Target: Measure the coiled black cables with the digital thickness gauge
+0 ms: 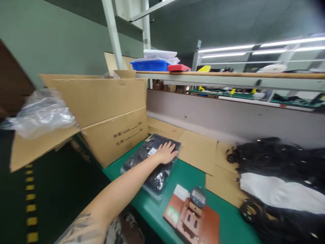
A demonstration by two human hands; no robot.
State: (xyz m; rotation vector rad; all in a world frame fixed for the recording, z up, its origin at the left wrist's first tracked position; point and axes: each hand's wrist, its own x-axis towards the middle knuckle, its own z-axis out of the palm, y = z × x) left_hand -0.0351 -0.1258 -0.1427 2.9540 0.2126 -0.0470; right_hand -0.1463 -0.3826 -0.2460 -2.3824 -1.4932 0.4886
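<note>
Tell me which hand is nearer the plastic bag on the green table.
Left. The left hand rests on top of the plastic bag; the right hand is out of view.

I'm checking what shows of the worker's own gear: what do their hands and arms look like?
Only the left hand is in view, without a glove. Its forearm is uncovered, with no watch or bracelet visible. Grey, streaky patterning shows nearer the elbow; whether tattoo or patterned sleeve, I can't tell.

Head-worn view, facing forward and down — near green workbench (pixel 188 172)
</note>
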